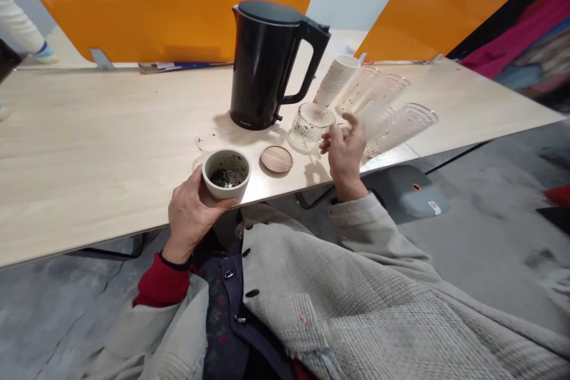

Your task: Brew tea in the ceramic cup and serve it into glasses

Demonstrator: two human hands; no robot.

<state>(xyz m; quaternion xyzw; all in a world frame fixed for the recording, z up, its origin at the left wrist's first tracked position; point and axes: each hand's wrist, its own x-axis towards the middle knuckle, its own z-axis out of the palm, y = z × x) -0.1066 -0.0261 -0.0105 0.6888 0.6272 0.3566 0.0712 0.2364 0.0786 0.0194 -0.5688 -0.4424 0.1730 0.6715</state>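
Observation:
At the table's front edge my left hand (191, 209) grips a small pale cup (227, 191). Dark tea leaves (228, 177) lie in its bottom and cling to its inner wall. My right hand (345, 149) is raised beside a ribbed glass cup (312, 123) with dark specks, its fingers apart and partly curled; whether a fingertip touches the glass is unclear. Between the hands lies a round wooden coaster (276, 159). Behind the pale cup sits a clear glass piece (212, 139), partly hidden by it. A black electric kettle (265, 71) stands behind the coaster.
Right of the kettle lie stacked paper cups (337, 80) and several stacks of clear plastic cups (403, 127). Orange dividers (169, 6) line the table's (111, 148) back. More paper cups (22, 27) are at the far left. Below the table is a grey lidded bin (403, 193).

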